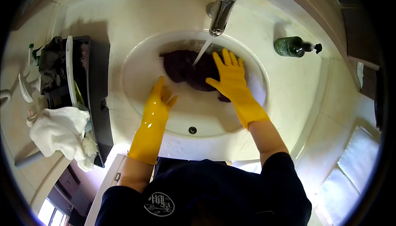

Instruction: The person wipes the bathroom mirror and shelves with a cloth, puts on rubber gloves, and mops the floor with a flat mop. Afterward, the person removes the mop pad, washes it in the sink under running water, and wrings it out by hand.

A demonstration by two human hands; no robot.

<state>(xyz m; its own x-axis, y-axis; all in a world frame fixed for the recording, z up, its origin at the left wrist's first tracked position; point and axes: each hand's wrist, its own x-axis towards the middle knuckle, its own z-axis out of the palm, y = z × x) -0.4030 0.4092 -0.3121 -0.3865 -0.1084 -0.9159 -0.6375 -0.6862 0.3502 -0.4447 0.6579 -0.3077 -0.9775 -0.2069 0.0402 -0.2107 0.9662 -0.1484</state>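
A dark purple cloth [181, 67] lies wet and bunched in the white oval sink [194, 121]. Water runs onto it from the chrome faucet [221, 15]. My right hand [232, 75], in a yellow rubber glove, rests on the cloth's right part with fingers spread. Over the sink's left side is my left hand [159, 98], gloved the same way and wet. Its fingers are apart and it holds nothing, with a gap between it and the cloth.
A green pump bottle [288, 46] lies or stands on the counter at the right. At the left, a dark bin [99, 102] holds dark cloth and a white-edged item, with a white towel [62, 131] draped over it. The sink's overflow hole [192, 130] is at the near wall.
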